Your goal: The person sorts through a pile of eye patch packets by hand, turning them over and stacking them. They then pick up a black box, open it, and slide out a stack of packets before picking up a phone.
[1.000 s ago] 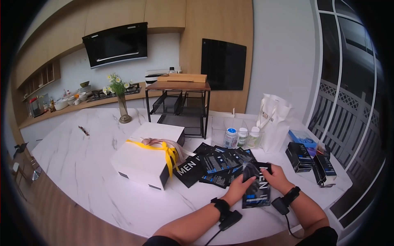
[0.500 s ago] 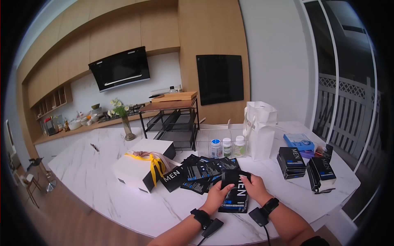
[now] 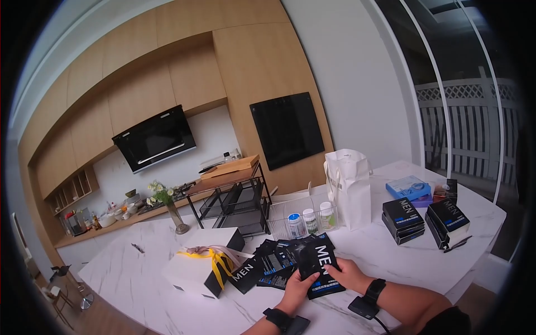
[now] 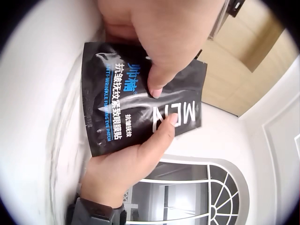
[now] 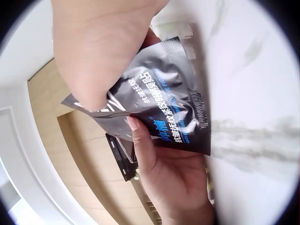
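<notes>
Both hands hold one shiny black foil eye patch sachet (image 3: 311, 252) over the near part of the table, its white MEN lettering facing up. My left hand (image 3: 300, 290) grips its left side, thumb across the front. On the opposite side my right hand (image 3: 349, 274) grips it, also with the thumb on the front. In the left wrist view, the sachet (image 4: 105, 93) is printed "anti-wrinkle firming eye patch". The right wrist view shows the sachet (image 5: 164, 93) bent between the thumbs, with most other fingers hidden behind it. Just beyond lies a pile of similar sachets (image 3: 244, 274).
A white box (image 3: 195, 267) with yellow and pink ribbons sits left of the pile. Behind stand a clear organizer with several bottles (image 3: 310, 221), a black rack (image 3: 234, 209) and a white paper bag (image 3: 352, 192). Black MEN boxes (image 3: 403, 220) stand at right near a blue box (image 3: 407, 188).
The head view has tilted and swung. Both hands still hold the sachet, but their grip now sits lower on it, with more of it showing beyond the thumbs.
</notes>
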Available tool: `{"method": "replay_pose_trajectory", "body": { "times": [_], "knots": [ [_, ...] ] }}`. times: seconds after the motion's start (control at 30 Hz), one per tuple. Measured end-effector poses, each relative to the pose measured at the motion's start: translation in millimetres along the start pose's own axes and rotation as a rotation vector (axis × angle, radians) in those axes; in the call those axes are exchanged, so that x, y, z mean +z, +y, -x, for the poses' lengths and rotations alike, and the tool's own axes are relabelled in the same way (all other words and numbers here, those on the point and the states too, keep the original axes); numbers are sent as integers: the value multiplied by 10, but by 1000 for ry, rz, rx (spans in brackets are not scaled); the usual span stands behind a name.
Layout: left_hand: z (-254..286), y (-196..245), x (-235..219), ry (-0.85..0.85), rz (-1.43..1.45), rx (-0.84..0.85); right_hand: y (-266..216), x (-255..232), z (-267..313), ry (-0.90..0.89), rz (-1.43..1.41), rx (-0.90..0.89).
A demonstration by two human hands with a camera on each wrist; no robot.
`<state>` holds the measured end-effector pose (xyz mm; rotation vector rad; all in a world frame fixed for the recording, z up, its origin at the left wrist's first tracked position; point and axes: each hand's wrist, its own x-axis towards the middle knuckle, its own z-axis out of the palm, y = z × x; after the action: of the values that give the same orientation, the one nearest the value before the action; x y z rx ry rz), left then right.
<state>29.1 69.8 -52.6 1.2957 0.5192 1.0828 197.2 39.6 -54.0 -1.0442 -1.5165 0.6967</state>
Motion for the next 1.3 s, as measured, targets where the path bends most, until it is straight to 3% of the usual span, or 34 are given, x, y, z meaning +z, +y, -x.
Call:
{"method": "replay_pose_trajectory", "body": {
  "times": [0.07,0.13,0.27,0.33,0.4,0.43,0.53,0.67,0.77,0.8,0.87,1.03,1.17,1.3],
  "knots": [
    [-3,-7,-46,-7,-24,-1,-128,-2,35,-62,70,-19],
    [37,54,-25,22,-53,8,-146,4,28,20,235,-26],
    [29,70,-9,-7,-49,13,-213,11,29,47,174,-58],
    [27,71,-48,8,-26,2,-244,3,44,-51,248,-8],
    [26,37,-72,-14,-64,-2,-413,26,95,-104,257,-191],
    [40,94,-27,12,-65,5,-289,15,87,-100,335,-60],
    [50,100,-10,32,-46,-11,-235,-3,36,-17,175,72],
    [47,97,-5,39,-19,20,-165,45,52,-64,-43,71],
    [40,128,-2,87,49,20,-98,88,53,-82,60,-180],
    [46,145,1,124,83,19,-176,70,57,-83,57,-173],
    [55,186,11,137,93,2,-412,7,60,-212,27,258],
    [34,100,-8,68,90,-4,-265,59,47,-53,-100,261],
    [-8,20,-73,36,45,-8,-244,90,59,-118,-215,285],
    [35,33,-32,46,-5,0,-235,67,46,-117,-111,315]
  ]
}}
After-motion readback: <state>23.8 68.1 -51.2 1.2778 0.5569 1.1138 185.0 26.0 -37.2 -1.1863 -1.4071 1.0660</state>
